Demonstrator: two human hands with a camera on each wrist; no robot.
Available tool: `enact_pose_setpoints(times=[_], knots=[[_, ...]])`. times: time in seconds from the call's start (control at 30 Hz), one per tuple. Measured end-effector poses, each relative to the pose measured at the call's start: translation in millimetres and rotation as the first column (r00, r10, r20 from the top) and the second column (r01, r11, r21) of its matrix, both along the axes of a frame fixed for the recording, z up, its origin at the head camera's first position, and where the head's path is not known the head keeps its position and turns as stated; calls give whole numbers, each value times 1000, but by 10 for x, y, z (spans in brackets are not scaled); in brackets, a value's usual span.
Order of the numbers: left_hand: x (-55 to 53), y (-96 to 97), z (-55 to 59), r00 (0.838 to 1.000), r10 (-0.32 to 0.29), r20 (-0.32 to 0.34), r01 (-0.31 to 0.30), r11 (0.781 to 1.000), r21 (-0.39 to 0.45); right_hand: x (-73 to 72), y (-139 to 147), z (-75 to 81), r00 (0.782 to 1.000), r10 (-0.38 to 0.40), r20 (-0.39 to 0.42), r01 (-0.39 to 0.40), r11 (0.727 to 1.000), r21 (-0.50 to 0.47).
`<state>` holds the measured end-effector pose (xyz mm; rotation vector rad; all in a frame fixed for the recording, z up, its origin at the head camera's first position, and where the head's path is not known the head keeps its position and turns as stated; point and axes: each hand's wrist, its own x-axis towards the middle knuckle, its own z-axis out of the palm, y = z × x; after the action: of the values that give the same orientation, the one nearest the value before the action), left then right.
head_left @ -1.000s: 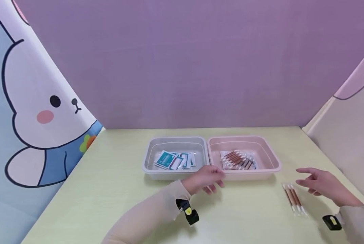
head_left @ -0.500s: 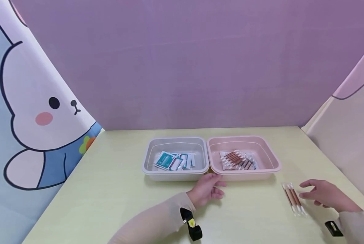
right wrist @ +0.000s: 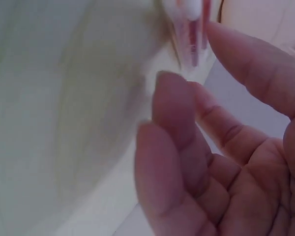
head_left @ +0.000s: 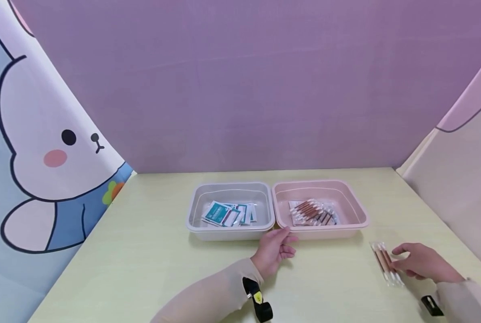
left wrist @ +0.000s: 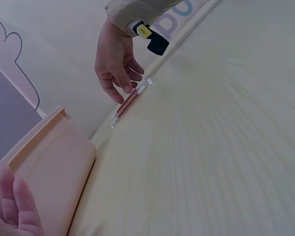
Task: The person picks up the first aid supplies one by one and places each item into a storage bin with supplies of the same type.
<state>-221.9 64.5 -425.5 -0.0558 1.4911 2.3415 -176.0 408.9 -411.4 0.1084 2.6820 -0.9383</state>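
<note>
A clear packet of brown-stemmed, white-tipped swabs (head_left: 386,265) lies on the table at the right. My right hand (head_left: 422,263) is over its right edge, thumb and forefinger apart; the thumb tip seems to touch the wrapper. In the right wrist view the packet (right wrist: 191,37) shows beside the thumb, the other fingers loosely bent. My left hand (head_left: 271,252) is at the front of the pink tray (head_left: 325,233), near its left corner, fingers relaxed and gripping nothing. Several more swab packets (head_left: 310,211) lie inside that tray.
Left of the pink tray, touching or nearly so, stands a grey tray (head_left: 228,234) with several teal-and-white sachets (head_left: 223,213). A purple backdrop (head_left: 240,89) rises behind the table, with a rabbit-print cloth (head_left: 34,134) on the left and a pale cloth (head_left: 458,179) at the right.
My right hand has come down and left onto the swab packet. My left hand has lowered slightly and turned at the front of the trays. The trays look unmoved.
</note>
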Motion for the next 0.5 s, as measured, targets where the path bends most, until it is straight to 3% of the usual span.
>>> enact_pose_setpoints(times=[0.27, 0.5], knots=[[-10, -2, -8, 1000, 17, -3, -17, 1000, 16, -37, -39, -7, 999, 7, 50, -6, 1000, -9], [17, 35, 4, 997, 76, 0, -76, 997, 18, -84, -119, 11, 995, -2, 98, -3, 999, 43]])
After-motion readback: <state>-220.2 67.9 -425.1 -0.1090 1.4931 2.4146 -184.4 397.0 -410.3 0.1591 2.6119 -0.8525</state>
